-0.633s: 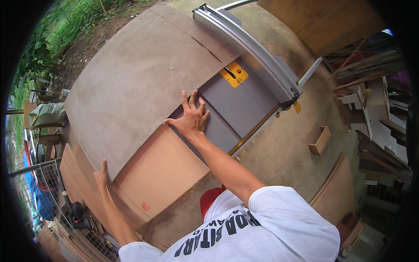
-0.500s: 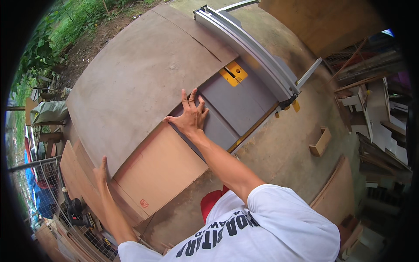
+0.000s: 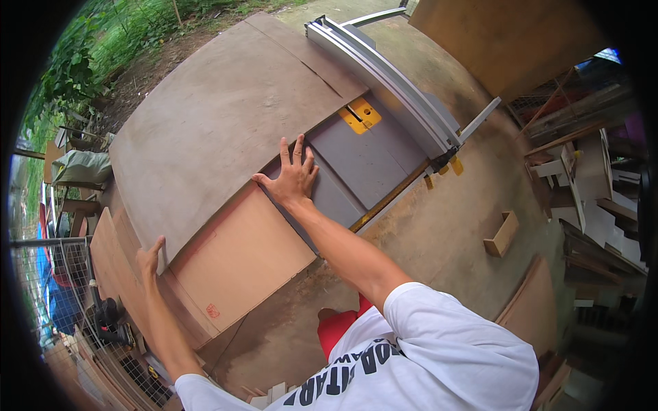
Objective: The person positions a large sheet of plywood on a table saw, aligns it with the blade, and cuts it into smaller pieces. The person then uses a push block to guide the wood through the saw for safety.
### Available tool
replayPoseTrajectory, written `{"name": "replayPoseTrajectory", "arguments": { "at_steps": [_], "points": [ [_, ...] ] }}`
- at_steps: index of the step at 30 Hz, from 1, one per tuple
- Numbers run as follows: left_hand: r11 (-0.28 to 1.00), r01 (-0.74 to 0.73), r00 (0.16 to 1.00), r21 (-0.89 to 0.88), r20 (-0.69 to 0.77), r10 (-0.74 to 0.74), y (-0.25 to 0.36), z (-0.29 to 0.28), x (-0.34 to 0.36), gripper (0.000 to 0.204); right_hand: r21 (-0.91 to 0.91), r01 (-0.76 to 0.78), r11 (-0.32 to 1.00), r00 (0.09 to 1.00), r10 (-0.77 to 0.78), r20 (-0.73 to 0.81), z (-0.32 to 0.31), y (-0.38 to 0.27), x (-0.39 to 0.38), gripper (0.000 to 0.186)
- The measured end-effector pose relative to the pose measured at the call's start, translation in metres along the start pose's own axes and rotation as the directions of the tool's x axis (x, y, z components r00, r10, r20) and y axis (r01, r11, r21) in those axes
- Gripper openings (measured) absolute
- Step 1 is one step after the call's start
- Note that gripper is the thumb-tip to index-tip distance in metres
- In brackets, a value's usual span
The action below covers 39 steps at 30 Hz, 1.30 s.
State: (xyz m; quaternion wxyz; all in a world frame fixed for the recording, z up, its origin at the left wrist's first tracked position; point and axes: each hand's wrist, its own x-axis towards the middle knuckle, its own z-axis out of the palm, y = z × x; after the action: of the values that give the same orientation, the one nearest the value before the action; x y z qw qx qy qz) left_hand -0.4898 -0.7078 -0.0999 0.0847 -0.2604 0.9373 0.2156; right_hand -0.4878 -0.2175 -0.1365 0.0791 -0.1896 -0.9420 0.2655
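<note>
Head view: a large grey-brown board (image 3: 205,123) fills the upper left. The right hand (image 3: 291,179) spreads its fingers wide along its lower edge, mid-frame; the left hand (image 3: 148,260) meets its lower corner, grip hidden. Even pressure, clear of the yellow insert (image 3: 371,122), seems wise.

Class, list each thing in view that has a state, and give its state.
Large sheet, lying flat, slit along one side
Metal fence, upright beside the sheet
Yellow plate, exposed
Pale board, flat, partly overlapped by the sheet
Small wooden box, resting on the floor
Left hand, at the sheet's corner
Right hand, at the sheet's edge, fingers spread
</note>
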Motion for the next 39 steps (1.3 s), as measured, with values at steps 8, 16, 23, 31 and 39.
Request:
{"name": "replayPoseTrajectory", "arguments": {
  "at_steps": [8,16,23,31,39],
  "points": [
    [0.879,-0.220,0.954,0.424,-0.095,0.284,0.068,0.022,-0.075,0.116,-0.053,0.029,0.998,0.999,-0.030,-0.022,0.000,-0.009,-0.002,0.123],
    [0.845,-0.445,0.895,0.296,0.121,0.429,0.193,0.117,-0.121,0.074,0.206,0.147,0.967,0.985,-0.125,-0.115,-0.009,0.011,-0.024,0.091],
    [0.877,-0.376,0.927,0.301,0.131,0.352,0.217,0.126,-0.123,0.058,0.500,-0.055,0.864,0.807,-0.257,0.532,-0.133,0.142,-0.209,0.028],
    [0.844,-0.416,0.909,0.340,0.165,0.382,0.236,0.107,-0.122,0.065,0.276,-0.685,-0.674,0.707,-0.522,0.477,0.118,0.331,-0.187,0.039],
    [0.920,-0.344,0.918,0.187,0.273,0.288,0.208,0.090,-0.139,0.064,0.433,-0.828,-0.357,0.422,0.112,0.900,0.123,0.267,-0.146,0.040]
  ]
}}
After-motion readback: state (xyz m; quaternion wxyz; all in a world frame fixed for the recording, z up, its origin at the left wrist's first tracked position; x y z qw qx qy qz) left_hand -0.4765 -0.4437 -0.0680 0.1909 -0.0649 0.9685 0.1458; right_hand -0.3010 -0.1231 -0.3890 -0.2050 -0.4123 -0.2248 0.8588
